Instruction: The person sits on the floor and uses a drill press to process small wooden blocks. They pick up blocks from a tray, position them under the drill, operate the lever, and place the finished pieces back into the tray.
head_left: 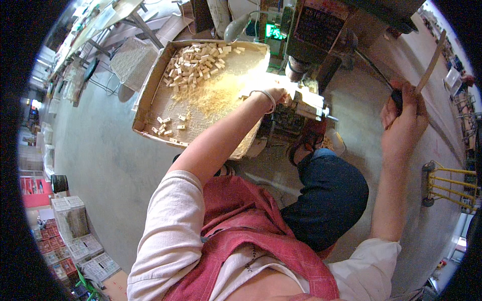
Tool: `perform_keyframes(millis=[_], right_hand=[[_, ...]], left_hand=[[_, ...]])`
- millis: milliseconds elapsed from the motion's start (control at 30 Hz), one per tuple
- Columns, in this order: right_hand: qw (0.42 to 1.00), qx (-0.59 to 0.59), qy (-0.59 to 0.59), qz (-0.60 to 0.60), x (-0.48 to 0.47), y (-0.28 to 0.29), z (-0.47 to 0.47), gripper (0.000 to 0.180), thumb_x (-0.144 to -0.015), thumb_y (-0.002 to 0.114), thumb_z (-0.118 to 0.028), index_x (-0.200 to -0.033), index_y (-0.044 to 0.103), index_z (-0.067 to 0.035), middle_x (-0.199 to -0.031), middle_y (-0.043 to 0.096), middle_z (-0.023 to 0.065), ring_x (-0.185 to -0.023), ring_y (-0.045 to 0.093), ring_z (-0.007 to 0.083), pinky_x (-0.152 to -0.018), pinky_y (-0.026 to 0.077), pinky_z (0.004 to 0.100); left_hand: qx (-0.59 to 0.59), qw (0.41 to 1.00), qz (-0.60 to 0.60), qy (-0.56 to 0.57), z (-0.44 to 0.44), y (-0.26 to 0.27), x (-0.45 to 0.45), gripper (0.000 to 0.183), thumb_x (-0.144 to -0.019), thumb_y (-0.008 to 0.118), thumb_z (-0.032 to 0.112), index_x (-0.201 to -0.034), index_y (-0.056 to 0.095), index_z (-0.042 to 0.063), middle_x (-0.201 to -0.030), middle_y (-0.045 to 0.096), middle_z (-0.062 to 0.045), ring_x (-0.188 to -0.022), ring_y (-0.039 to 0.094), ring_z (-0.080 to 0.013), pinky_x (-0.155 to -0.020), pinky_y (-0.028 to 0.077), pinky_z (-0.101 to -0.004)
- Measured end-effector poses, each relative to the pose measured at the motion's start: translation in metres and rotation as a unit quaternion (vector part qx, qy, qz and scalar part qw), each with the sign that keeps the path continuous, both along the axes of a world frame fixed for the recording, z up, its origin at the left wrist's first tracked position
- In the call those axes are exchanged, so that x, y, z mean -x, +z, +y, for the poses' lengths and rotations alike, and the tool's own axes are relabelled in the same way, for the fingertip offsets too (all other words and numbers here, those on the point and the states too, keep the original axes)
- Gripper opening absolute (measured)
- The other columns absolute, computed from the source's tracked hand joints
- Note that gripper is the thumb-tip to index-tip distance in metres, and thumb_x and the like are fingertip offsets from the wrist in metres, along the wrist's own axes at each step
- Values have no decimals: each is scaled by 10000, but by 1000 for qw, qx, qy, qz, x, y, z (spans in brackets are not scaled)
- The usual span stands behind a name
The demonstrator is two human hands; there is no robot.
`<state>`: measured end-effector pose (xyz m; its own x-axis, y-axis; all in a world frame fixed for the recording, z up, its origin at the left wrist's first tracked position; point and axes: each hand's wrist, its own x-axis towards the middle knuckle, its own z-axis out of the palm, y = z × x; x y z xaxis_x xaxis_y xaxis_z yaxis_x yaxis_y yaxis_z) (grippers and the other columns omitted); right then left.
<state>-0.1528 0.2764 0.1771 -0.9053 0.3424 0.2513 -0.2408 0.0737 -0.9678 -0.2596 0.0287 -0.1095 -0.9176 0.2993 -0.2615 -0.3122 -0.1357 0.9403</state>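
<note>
My left hand (pixel 278 95) is at the machine vise (pixel 308 101), below the spindle end (pixel 295 69) of a drill press (pixel 318 28). Bright lamp glare washes out its fingertips, so what they touch is unclear. My right hand (pixel 406 107) is closed around the black knob of the feed lever (pixel 372 67). A thin wooden strip (pixel 432 62) sticks up from between its fingers. Left of the vise, a shallow cardboard box (pixel 145 109) holds a heap of small wooden blocks (pixel 197 64) and sawdust (pixel 209 94). Several blocks with holes (pixel 165 126) lie in its near left corner.
A work lamp (pixel 237 28) hangs over the box's far edge. Beyond the box's left side stands a woven basket (pixel 133 62). A tub (pixel 335 141) sits beneath the vise by my knee. A yellow-framed cart (pixel 450 184) is at the right, and stacked crates (pixel 71 210) are at the left.
</note>
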Motion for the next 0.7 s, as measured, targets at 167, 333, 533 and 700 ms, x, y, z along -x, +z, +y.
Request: perform_keyframes(millis=[167,333,533,700], right_hand=[[999,-36,10,-28,-12,-24,6,232,-978,596,-273,-977,677,-56,-523,391,-39,-407,310,52,-383,215,237],[993,-86,61,-51,-15,-45,18,245,-1014,552,-269,-1060,663,-55,-545,419,-43,-417,330,42,-381,237,225],[979,-130,137,-75,-15,-70,28,265,-1027,526,-275,-1113,635,-49,-637,528,-14,-436,345,23,-390,253,199],[964,-139,200,-108,-3,-88,35,273,-1033,514,-264,-1122,622,-30,-722,621,47,-437,341,8,-385,248,192]], left_hand=[[64,997,-37,20,-1,8,-2,160,-842,636,95,-685,621,68,-613,617,-47,-493,552,-124,-432,423,-261],[33,998,-42,31,-1,10,-5,161,-855,631,102,-700,617,62,-629,619,-49,-495,549,-113,-434,419,-243],[55,998,-35,5,-1,16,-6,165,-863,624,108,-704,615,67,-625,607,-42,-509,559,-119,-435,423,-256],[66,997,-42,29,2,8,-4,167,-878,620,137,-725,621,71,-646,611,-39,-535,562,-128,-465,428,-276]])
